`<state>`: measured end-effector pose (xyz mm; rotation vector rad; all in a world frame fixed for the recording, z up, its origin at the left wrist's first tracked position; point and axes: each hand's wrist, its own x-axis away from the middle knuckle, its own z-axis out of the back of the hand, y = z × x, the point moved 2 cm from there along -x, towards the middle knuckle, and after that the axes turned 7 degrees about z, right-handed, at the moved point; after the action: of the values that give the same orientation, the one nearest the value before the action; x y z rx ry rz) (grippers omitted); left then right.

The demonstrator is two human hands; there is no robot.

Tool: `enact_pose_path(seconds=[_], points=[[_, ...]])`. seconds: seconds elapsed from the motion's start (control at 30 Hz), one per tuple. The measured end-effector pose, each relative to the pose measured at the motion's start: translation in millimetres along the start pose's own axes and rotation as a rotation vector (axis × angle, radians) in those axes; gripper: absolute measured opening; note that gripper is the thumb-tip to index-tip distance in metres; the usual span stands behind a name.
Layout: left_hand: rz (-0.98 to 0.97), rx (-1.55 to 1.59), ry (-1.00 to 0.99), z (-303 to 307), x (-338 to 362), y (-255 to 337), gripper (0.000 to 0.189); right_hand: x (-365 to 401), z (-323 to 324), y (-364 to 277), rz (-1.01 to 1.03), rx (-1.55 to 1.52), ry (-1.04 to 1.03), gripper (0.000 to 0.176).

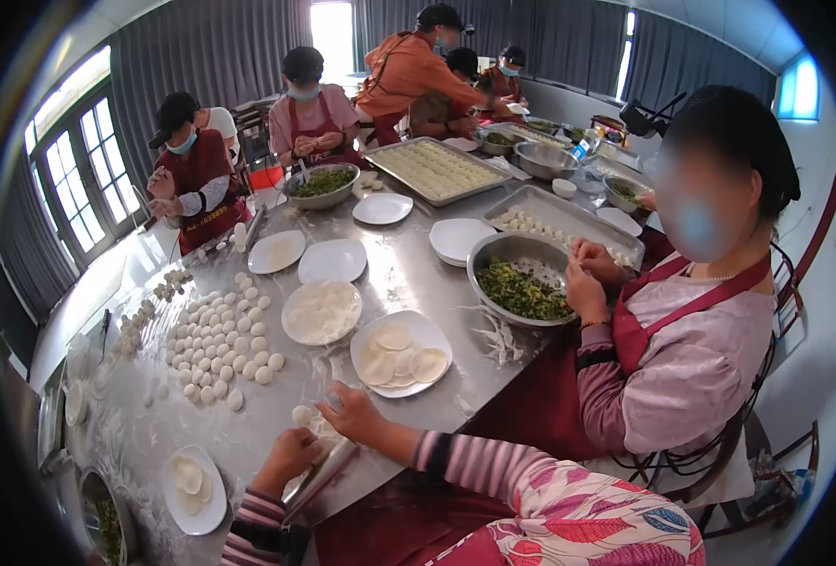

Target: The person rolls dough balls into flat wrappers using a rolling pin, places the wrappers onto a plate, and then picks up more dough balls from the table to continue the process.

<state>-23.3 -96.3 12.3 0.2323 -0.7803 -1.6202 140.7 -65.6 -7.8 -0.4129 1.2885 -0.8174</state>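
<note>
My left hand [292,457] is closed near the table's front edge, its fingers curled down beside a small dough ball [302,415]. Whatever it grips is hidden. To its right, my right hand [354,416] is closed around a greyish rounded object [334,402], too small to name. Between and below the hands lies a shiny metal piece [322,472], partly covered by them. Just beyond is a white plate [367,329] with several round dough wrappers [401,357]. Another plate [212,527] with wrappers sits left of my left hand.
Many dough balls [220,344] cover the floured steel table [409,274] at left. A bowl of chopped green filling [524,288] stands before a co-worker [682,321] at right. Trays of dumplings [437,170] are farther back. Several people work around the table.
</note>
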Motion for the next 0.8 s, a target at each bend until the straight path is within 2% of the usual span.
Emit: enact_pose_path(seconds=[0.03,0.1,0.13,0.2,0.23,0.3,0.33,0.4,0.47,0.53,0.57,0.67,0.73,0.8], points=[[0.000,0.004,-0.004,-3.4,2.7,-4.3,0.014,15.1,10.9,-3.7,0.052,-0.017,0.012,0.029],[0.197,0.437,-0.015,-10.9,8.2,-20.5,0.015,30.0,26.1,-8.6,0.107,-0.097,0.027,0.030],[0.204,0.434,-0.022,-11.8,6.5,-20.9,0.015,26.7,22.6,-5.8,0.097,-0.099,0.029,0.030],[-0.001,0.121,0.046,-14.2,3.8,-19.2,0.017,9.6,4.8,2.2,-0.001,0.014,0.010,0.030],[-0.001,0.111,0.043,-14.5,-2.0,-22.0,0.017,-2.3,-6.7,7.5,0.002,0.067,-0.047,0.031],[-0.054,0.076,0.141,-10.9,-15.6,-19.3,0.017,-17.1,-21.7,9.5,0.016,0.042,-0.012,0.030],[-0.066,0.068,0.129,-9.7,-16.3,-15.3,0.017,-20.2,-21.2,11.4,0.035,0.023,0.008,0.030],[-0.054,-0.028,0.023,-5.9,-11.6,-8.9,0.018,-3.1,-4.1,5.1,0.022,0.055,0.015,0.030],[-0.039,0.072,-0.014,-8.3,-4.8,-16.5,0.017,15.3,22.0,-12.5,0.004,-0.016,-0.029,0.028],[0.149,0.381,-0.025,-14.7,-0.9,-28.8,0.015,16.2,25.9,-13.3,0.037,-0.040,-0.005,0.028],[0.153,0.377,-0.032,-16.2,-3.5,-29.6,0.015,19.4,28.1,-14.9,0.062,-0.068,0.021,0.029],[-0.062,-0.068,0.082,-7.1,-8.1,-13.4,0.020,-8.3,-12.1,12.0,0.003,0.019,-0.025,0.030],[-0.022,0.014,0.105,-5.2,-14.2,-14.2,0.022,-16.0,-18.5,11.5,0.006,-0.007,-0.025,0.030],[-0.012,-0.009,0.033,-6.0,-16.0,-11.2,0.022,-13.0,-16.0,9.5,0.014,-0.009,-0.026,0.029]])
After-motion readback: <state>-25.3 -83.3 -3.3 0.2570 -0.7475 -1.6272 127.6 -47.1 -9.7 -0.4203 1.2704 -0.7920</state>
